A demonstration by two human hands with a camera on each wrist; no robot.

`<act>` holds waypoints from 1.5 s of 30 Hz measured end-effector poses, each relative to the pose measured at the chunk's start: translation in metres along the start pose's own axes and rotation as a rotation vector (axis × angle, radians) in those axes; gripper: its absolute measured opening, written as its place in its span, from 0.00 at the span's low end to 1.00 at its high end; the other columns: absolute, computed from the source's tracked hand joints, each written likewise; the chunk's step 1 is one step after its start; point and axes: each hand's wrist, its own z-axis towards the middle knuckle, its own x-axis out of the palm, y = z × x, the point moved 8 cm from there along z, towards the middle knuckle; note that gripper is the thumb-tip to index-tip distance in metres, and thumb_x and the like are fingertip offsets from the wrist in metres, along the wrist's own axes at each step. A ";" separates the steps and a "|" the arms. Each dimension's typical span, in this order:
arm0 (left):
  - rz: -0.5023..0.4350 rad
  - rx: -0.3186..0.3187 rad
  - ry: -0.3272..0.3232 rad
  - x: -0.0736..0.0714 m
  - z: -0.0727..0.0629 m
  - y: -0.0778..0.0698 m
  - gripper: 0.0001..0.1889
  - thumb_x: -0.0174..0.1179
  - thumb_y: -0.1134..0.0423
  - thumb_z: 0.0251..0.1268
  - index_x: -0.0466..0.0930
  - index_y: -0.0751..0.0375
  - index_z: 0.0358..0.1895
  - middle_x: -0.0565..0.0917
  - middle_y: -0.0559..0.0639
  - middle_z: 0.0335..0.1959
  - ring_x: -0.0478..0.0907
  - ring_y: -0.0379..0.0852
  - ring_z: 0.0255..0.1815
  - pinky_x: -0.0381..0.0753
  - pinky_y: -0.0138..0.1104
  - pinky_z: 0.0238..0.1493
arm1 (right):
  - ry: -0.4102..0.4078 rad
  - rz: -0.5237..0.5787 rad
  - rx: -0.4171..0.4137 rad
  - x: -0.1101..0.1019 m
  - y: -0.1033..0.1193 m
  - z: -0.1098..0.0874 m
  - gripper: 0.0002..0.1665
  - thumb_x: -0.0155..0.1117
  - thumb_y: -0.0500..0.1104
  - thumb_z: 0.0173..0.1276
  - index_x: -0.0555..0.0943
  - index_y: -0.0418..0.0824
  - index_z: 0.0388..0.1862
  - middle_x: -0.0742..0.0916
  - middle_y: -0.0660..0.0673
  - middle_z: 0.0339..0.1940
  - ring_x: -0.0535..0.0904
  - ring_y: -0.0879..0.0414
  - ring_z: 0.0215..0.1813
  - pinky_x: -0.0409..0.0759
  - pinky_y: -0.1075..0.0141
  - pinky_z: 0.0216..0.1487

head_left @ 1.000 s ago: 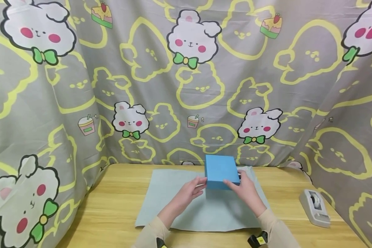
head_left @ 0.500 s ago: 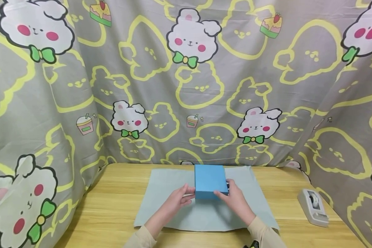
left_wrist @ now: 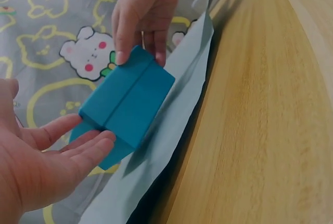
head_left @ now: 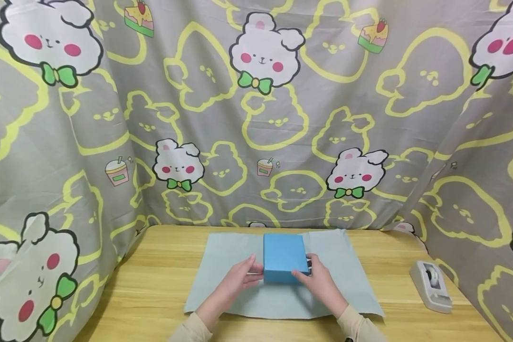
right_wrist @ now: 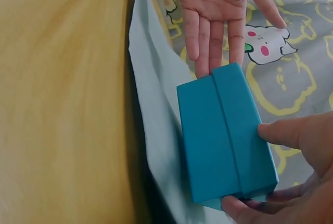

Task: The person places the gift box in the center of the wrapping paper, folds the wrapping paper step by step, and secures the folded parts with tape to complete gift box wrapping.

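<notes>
A blue lidded box [head_left: 284, 254] is over the middle of a pale blue-grey paper sheet [head_left: 213, 247]; whether its underside touches the paper, I cannot tell. My right hand [head_left: 322, 281] grips its right side, thumb on the near top edge and fingers at the side, as the right wrist view shows the box [right_wrist: 223, 135] between them. At the left side, my left hand [head_left: 237, 280] has its fingers nearly straight, fingertips against or just beside the box. In the left wrist view that hand [left_wrist: 47, 167] is palm up, with the lid seam of the box [left_wrist: 130, 99] showing.
The sheet lies on a wooden table [head_left: 145, 280], its near edge lifted slightly. A white tape dispenser [head_left: 432, 286] stands at the right of the table. A patterned grey curtain [head_left: 222, 123] encloses the back and both sides.
Both hands have brought the box down, nearer and to the left over the sheet. In the last half second it moved only a little. The grip looks unchanged.
</notes>
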 end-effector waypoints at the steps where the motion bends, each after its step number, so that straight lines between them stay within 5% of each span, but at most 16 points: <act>1: 0.000 0.000 -0.003 -0.001 0.000 0.001 0.38 0.39 0.38 0.75 0.74 0.77 0.56 0.79 0.68 0.57 0.78 0.61 0.60 0.77 0.48 0.62 | 0.003 0.006 0.006 0.001 -0.002 0.000 0.41 0.69 0.48 0.64 0.63 0.26 0.66 0.80 0.29 0.52 0.79 0.41 0.51 0.81 0.53 0.44; 27: -0.014 -0.083 -0.054 -0.011 0.008 0.021 0.35 0.42 0.39 0.74 0.73 0.74 0.55 0.81 0.62 0.50 0.83 0.54 0.49 0.82 0.43 0.54 | 0.053 0.031 0.040 0.008 -0.011 0.001 0.38 0.67 0.50 0.65 0.66 0.29 0.65 0.81 0.37 0.48 0.78 0.51 0.44 0.78 0.60 0.37; 33: -0.048 -0.090 -0.136 -0.013 0.020 0.023 0.31 0.52 0.49 0.73 0.65 0.74 0.64 0.75 0.68 0.59 0.80 0.53 0.53 0.80 0.46 0.57 | 0.060 0.121 0.072 0.004 -0.015 0.001 0.36 0.61 0.52 0.70 0.66 0.30 0.67 0.81 0.33 0.54 0.79 0.40 0.55 0.82 0.53 0.49; 45: -0.038 -0.099 -0.158 -0.004 0.030 0.033 0.30 0.57 0.58 0.70 0.63 0.71 0.69 0.73 0.67 0.62 0.78 0.55 0.58 0.80 0.48 0.57 | 0.047 0.281 0.132 0.010 -0.027 0.002 0.26 0.57 0.44 0.72 0.70 0.27 0.61 0.82 0.32 0.51 0.83 0.49 0.45 0.84 0.58 0.43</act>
